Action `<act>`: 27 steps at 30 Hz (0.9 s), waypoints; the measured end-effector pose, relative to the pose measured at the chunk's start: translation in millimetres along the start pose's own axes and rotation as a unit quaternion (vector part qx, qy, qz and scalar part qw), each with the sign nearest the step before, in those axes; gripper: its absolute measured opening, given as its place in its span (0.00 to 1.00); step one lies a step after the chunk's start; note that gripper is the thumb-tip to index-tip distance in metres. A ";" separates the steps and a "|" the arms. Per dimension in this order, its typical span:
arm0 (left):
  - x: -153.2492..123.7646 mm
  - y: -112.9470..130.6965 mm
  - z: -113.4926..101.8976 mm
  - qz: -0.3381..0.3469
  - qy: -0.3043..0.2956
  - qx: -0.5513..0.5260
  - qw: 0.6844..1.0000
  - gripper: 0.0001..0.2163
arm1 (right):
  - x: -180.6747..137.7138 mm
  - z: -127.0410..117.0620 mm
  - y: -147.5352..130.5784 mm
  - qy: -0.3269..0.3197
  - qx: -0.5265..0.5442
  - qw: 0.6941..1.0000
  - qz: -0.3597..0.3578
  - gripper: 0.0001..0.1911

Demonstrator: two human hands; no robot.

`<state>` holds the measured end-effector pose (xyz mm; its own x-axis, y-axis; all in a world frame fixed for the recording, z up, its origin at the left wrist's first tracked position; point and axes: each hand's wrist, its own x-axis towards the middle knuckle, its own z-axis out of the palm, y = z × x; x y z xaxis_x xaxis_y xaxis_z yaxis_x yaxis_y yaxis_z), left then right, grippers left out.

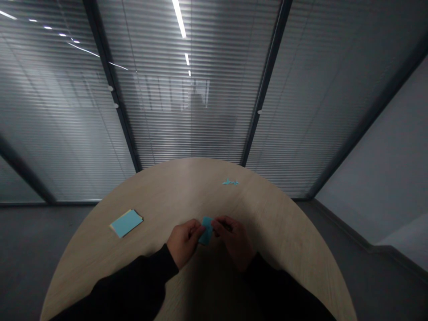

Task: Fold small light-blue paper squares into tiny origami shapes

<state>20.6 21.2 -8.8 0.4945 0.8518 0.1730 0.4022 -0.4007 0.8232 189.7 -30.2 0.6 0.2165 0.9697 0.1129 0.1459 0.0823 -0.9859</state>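
A small piece of light blue paper is held between both my hands just above the round wooden table. My left hand pinches its left edge with curled fingers. My right hand pinches its right edge, fingers closed too. Black sleeves cover both my forearms. A stack of blue and yellow paper sheets lies flat on the table to the left of my hands. A small folded blue paper figure rests near the table's far edge.
Behind the table stands a glass wall with horizontal blinds and dark frame posts. Grey floor surrounds the table on both sides. A pale wall runs along the right.
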 end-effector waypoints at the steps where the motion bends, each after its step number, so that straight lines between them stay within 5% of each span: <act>1: -0.2 1.2 -0.7 0.002 0.001 0.003 1.000 0.18 | 0.0 0.0 0.3 -0.001 -0.002 1.000 -0.001 0.16; 27: -1.1 3.1 -0.7 0.024 0.005 0.080 0.997 0.15 | -0.4 -0.3 -1.2 -0.001 -0.017 1.000 0.000 0.18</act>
<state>20.8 19.2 -6.1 0.5077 0.8340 0.2161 0.4964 -0.4882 0.7179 189.7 -30.8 1.8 0.2137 0.9703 0.1133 0.1791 0.0751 -0.9810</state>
